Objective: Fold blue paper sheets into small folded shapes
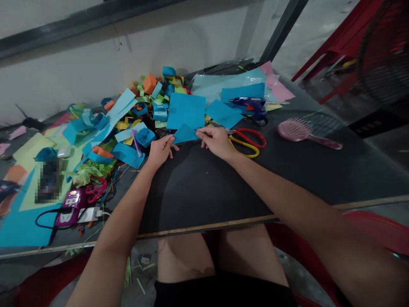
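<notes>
Between my two hands a small piece of blue paper [185,134] is held up just above the dark table. My left hand [162,150] pinches its left corner, and my right hand [213,140] pinches the right corner. Right behind it lies a larger blue sheet [186,110], with another blue sheet [223,113] beside that. Scissors [251,140] with one red and one yellow handle lie just right of my right hand, their blades partly hidden. A blue glue gun [252,104] rests on the papers at the back right.
A heap of folded paper pieces [156,91] fills the back left. A purple power strip [70,207] with a charger and cable lies at the front left. A pink hairbrush [303,133] lies right. A fan [386,55] stands beyond the table [204,192].
</notes>
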